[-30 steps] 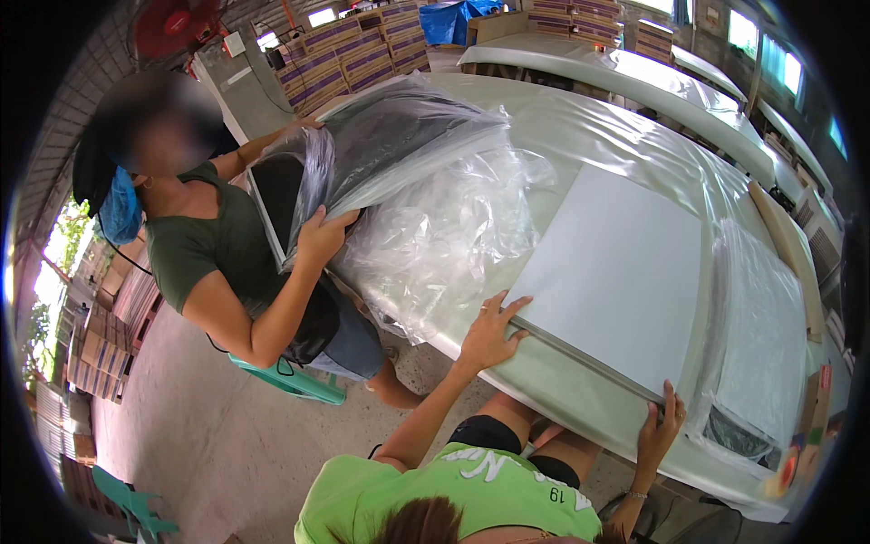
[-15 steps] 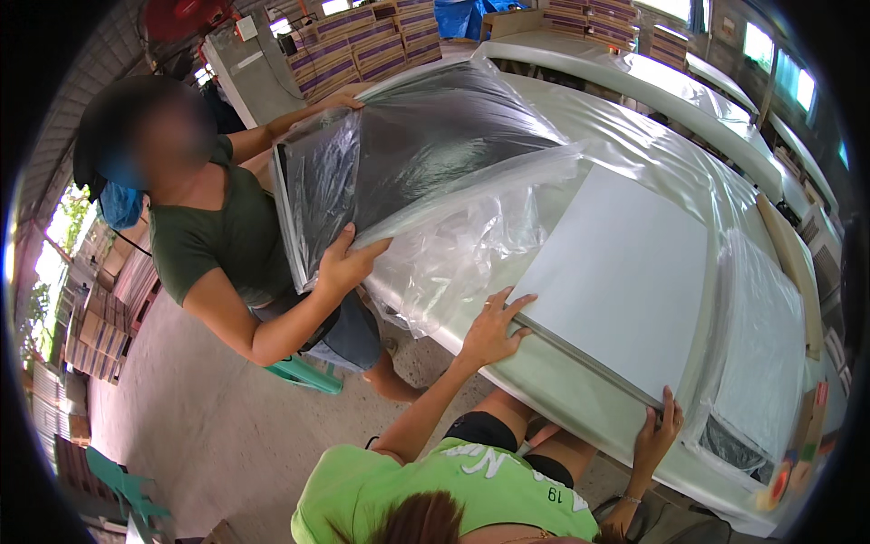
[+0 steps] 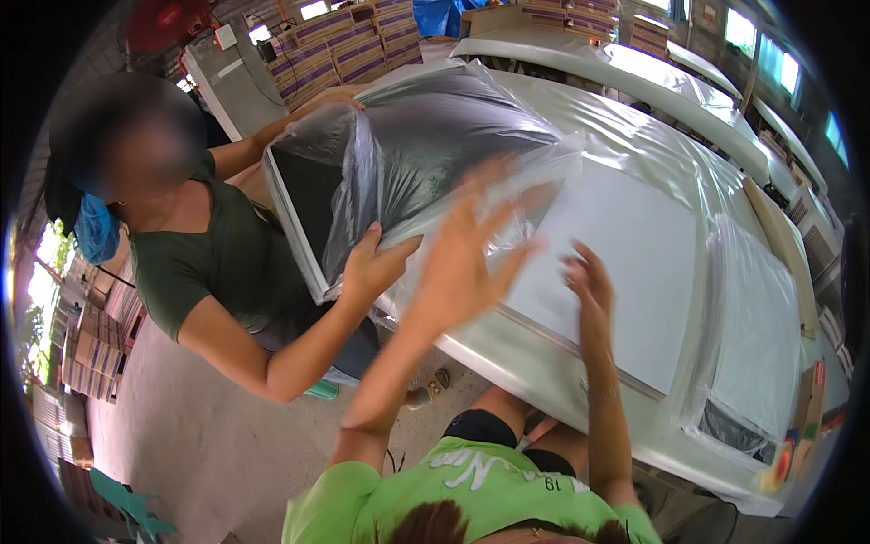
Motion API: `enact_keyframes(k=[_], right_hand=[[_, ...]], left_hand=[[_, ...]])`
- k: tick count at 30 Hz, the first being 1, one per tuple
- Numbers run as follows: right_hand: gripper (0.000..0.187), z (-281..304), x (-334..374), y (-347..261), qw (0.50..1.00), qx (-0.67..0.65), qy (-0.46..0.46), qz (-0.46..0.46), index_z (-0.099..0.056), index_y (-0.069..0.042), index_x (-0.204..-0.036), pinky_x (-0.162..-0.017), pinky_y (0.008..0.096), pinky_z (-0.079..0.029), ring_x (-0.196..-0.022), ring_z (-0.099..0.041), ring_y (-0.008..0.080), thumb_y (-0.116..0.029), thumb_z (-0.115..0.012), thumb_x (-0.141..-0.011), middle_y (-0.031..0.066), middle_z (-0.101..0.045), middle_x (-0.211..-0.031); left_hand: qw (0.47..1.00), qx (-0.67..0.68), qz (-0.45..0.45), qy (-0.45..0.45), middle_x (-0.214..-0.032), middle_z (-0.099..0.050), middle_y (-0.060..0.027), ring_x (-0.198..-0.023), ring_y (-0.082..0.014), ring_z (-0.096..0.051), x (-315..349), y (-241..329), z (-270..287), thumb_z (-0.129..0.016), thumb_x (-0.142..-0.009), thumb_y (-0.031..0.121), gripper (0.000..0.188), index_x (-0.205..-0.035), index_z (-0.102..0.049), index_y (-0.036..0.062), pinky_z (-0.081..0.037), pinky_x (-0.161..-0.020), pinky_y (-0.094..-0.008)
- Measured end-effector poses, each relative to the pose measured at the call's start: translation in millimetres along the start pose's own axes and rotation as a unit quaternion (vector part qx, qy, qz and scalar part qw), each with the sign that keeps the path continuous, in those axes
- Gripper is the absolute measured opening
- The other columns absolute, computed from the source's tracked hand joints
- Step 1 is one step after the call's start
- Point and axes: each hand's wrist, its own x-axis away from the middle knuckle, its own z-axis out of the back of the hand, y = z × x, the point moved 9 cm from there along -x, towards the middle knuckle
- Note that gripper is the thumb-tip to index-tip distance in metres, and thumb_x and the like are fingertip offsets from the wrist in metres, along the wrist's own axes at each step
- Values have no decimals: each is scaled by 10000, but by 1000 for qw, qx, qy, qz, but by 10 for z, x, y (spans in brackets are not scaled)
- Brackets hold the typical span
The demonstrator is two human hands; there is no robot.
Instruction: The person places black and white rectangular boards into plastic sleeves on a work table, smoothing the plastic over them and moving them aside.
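A flat white rectangular panel (image 3: 639, 263) lies on the plastic-covered table in front of me. My left hand (image 3: 471, 263) is raised near its left edge, fingers spread and blurred by motion, with nothing in it. Over the panel hangs my right hand (image 3: 591, 283), its fingers loosely bent and apart, holding nothing visible. On the left, a co-worker grips a dark panel with a pale edge (image 3: 306, 204), partly inside a clear plastic bag (image 3: 444, 136). One co-worker's hand (image 3: 373, 267) holds the near side, the other the far side. Part of the bag lies beside my left hand.
A plastic-wrapped panel (image 3: 757, 335) lies on the right of the table (image 3: 535, 363). Tape rolls (image 3: 778, 467) sit at the right corner. Stacked cartons (image 3: 349, 50) stand behind, and more covered tables (image 3: 625, 68) at the back. A green chair (image 3: 127, 499) is at lower left.
Both my hands have let go of the white panel's near corners and lifted, the left moving up toward the plastic bag, the right inward. The co-worker's bag has slid back, baring the dark panel's end.
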Motion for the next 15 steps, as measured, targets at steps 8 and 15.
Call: enact_keyframes(k=[8, 15], right_hand=[[753, -1710, -846, 356, 872, -402, -137, -242, -395, -21, -1301, -1056, 411, -319, -1214, -430, 259, -492, -690, -793, 132, -472, -1275], [513, -1463, -1294, 526, 879, -428, -55, -201, -520, 10, -1162, -957, 395, -425, -1070, -534, 240, -278, -738, -798, 109, -566, -1139]], left_hand=[[974, -121, -10, 193, -1016, -651, -170, -977, -279, -609, -1927, -959, 1049, -614, -850, 345, 398, -1069, -632, 14, -449, -873, -381], [935, -326, 78, -114, -1182, -566, -243, -1122, -414, -520, -2462, -3321, -129, -464, -895, 414, 452, -1199, -571, 97, -423, -943, -473]])
